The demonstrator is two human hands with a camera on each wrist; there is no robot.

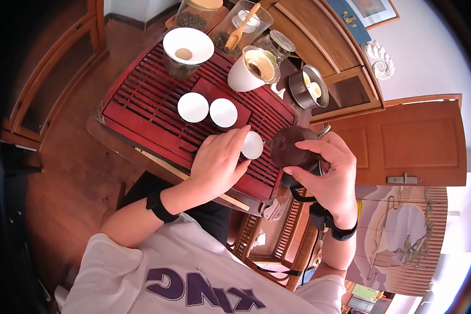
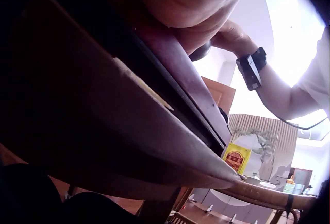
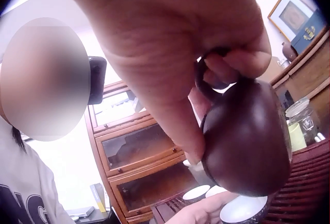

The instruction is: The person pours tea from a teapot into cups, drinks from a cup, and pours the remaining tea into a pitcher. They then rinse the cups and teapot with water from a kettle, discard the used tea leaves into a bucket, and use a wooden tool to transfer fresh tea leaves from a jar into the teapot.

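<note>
My right hand (image 1: 329,170) holds a dark brown teapot (image 1: 290,149), with fingers through its loop handle and the thumb against its body in the right wrist view. The teapot is tilted, its short spout pointing at a small white cup (image 1: 253,145). Around that cup my left hand (image 1: 217,162) curls, index finger on the far side and thumb on the near side. Two more white cups, a left one (image 1: 192,108) and a right one (image 1: 223,113), stand together beyond the left hand. In the left wrist view the cup is hidden.
A red slatted tea tray (image 1: 141,102) lies beneath the cups. Along its far side are a white-topped strainer vessel (image 1: 193,44), a white pitcher with a strainer (image 1: 240,76), a glass container with a wooden scoop (image 1: 239,34) and a metal bowl (image 1: 298,91) holding small cups.
</note>
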